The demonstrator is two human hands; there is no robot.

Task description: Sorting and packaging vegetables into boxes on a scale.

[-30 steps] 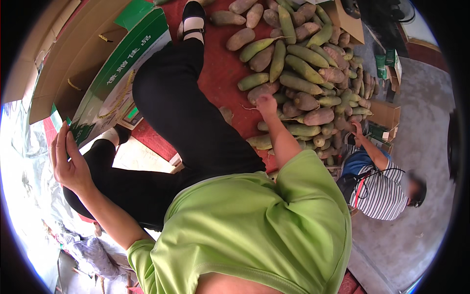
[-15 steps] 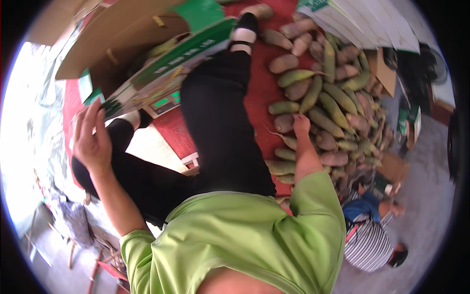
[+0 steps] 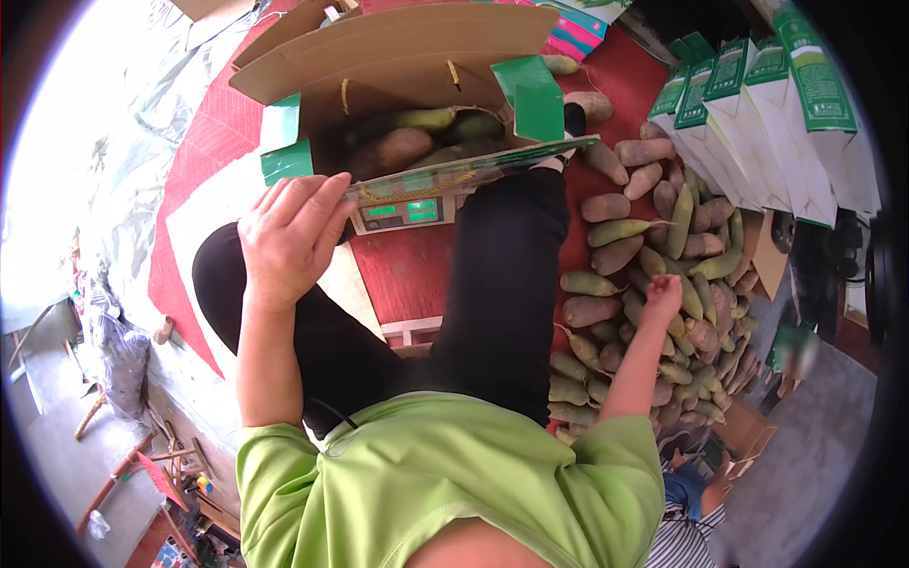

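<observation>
My left hand (image 3: 295, 232) is at the near left corner of an open cardboard box (image 3: 407, 47), its fingers bent over the edge of the box's front flap (image 3: 492, 163). Its thumb is hidden. Inside the box lie several green and reddish-brown radishes (image 3: 393, 150). The box rests on a scale (image 3: 417, 213) with a lit green display. Out to the right, my right hand (image 3: 665, 295) is over a big heap of radishes (image 3: 587, 310), its fingers curled in. Whatever may be in those fingers is hidden.
White and green cartons (image 3: 757, 123) stand in a row beyond the heap. Red matting (image 3: 402, 275) lies under the scale and between my legs. Clear plastic sheeting (image 3: 123, 142) spreads at the left. Another person in a striped top (image 3: 686, 540) is at the lower right.
My view has swung left, so the box and scale show more fully. My left hand's spread fingers have bent over the box edge. My right hand has moved over the heap, away from my body.
</observation>
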